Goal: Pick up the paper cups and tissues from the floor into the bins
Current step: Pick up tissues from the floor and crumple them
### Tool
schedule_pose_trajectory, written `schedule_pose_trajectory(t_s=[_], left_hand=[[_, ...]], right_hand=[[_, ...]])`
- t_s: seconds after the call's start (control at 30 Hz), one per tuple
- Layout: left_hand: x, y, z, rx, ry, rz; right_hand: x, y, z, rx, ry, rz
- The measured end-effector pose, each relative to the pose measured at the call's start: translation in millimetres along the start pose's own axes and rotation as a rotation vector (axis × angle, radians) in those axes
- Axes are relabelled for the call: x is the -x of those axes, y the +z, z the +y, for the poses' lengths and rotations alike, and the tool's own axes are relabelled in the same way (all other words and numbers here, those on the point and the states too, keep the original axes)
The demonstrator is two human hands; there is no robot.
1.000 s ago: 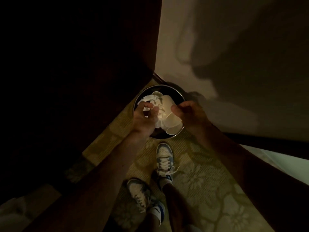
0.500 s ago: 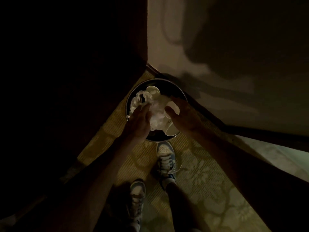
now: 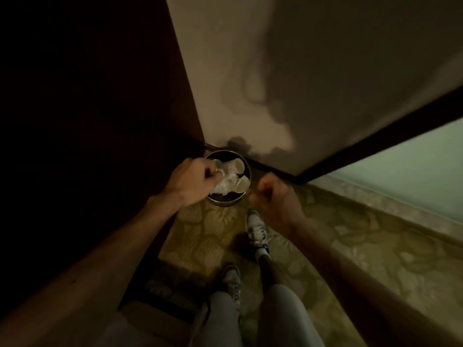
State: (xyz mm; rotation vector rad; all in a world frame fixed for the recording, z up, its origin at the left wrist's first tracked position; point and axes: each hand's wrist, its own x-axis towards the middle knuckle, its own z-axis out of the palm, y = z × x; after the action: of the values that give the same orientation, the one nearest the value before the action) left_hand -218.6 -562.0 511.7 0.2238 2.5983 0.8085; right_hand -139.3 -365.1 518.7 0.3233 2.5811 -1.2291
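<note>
The picture is dim. Any marks on the shoes [image 3: 256, 230] are too dark and blurred to read.

A round bin [image 3: 225, 203] with a shiny metal rim stands on the patterned carpet [image 3: 350, 246]. It sits in the corner where a dark wooden panel [image 3: 100, 108] meets a pale wall [image 3: 313, 71]. Inside the bin lie white paper cups [image 3: 239, 166], one near the far side with its mouth turned to the right and one lower, at the right side of the rim. Crumpled white tissues [image 3: 226, 184] lie between the cups and the left side of the bin.

The left hand [image 3: 193, 181] is above the left part of the bin and covers that side of the rim. Its fingers are curled, and the fingertips are against the tissues. I cannot tell if they really pinch the tissues or only touch them.

The right hand [image 3: 274, 194] is just beside the bin, on its right, above the carpet and apart from the cups. It is blurred, its fingers are curled into a fist, and nothing shows inside it.

Below the hands, one shoe points toward the bin. The other shoe is nearer to the person, and grey trousers [image 3: 283, 316] cover the legs.
</note>
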Motion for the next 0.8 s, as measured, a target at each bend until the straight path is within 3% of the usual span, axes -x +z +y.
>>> schedule_pose_trajectory(t_s=[0.13,0.2,0.4,0.6,0.8], left_hand=[[73,-80,97,-0.186,0.263,-0.087],[106,-108,139,-0.169,0.366,-0.145],[179,-137,241,-0.253,0.596,-0.248],[204,-91,359,-0.554,0.985,-0.403],[231,24,481,-0.767,1.356,-0.518]], right_hand=[[111,-80,-59,0.006,-0.075,0.052],[158,-110,-74,0.056,-0.067,0.065],[270,-170,-66,0.035,0.036,0.233],[359,-210,-13,0.045,0.215,0.415],[444,-246,79,-0.125,0.453,0.611]])
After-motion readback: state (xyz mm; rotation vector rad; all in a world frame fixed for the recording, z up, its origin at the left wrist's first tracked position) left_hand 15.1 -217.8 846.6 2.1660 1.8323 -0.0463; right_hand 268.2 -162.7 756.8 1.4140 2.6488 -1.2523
